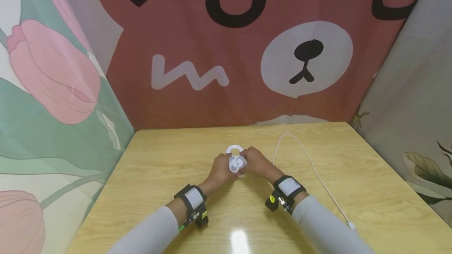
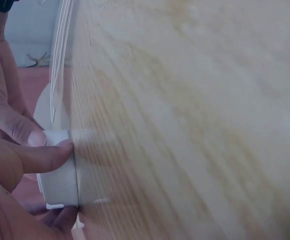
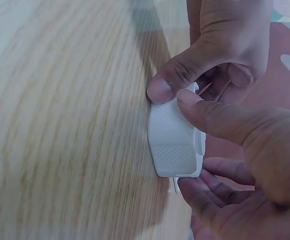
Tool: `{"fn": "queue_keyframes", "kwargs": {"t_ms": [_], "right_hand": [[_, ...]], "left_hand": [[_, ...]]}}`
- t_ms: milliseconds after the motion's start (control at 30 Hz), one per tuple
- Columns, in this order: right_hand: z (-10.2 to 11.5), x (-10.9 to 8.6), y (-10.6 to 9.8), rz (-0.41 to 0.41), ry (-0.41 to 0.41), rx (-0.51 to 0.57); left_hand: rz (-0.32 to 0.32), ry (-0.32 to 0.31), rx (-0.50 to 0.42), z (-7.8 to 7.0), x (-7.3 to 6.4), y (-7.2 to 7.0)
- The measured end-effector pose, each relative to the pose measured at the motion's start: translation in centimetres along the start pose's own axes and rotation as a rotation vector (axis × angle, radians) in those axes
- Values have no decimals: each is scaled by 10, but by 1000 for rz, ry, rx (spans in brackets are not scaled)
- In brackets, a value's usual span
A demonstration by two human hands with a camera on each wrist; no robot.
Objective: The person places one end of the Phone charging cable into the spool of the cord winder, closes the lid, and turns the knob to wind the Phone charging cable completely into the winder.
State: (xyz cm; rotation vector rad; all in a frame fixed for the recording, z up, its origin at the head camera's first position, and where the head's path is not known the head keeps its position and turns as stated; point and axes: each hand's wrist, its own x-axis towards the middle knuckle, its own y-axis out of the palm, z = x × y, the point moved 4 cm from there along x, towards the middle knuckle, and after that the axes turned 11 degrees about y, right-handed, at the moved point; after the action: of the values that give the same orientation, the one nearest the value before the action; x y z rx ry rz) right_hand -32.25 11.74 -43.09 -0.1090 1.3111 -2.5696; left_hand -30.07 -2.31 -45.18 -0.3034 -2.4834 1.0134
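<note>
The white device [image 1: 237, 164] is pinched between both hands [image 1: 219, 167] [image 1: 258, 162].

A small curtained booth is seen here, closed in on three sides: the back sheet [image 1: 243, 54] is filled by a cartoon animal face, the left hanging [image 1: 56, 89] is splashed with tulips, the right hanging [image 1: 409, 113] is printed with leaves, and a wood-grain table [image 1: 159, 175] is set right between them!

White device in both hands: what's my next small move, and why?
Perhaps steady the white device with your left hand and free your right hand for the white cable, since both hands grip the device while the cable curves loosely across the table.
</note>
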Motion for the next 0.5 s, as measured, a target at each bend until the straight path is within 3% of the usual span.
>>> {"fn": "queue_keyframes", "kwargs": {"t_ms": [300, 500], "right_hand": [[0, -9, 0, 13, 43, 12], [2, -10, -2, 22, 19, -2]], "left_hand": [[-6, -25, -75, 0, -7, 0], [-10, -11, -27, -3, -6, -3]]}}
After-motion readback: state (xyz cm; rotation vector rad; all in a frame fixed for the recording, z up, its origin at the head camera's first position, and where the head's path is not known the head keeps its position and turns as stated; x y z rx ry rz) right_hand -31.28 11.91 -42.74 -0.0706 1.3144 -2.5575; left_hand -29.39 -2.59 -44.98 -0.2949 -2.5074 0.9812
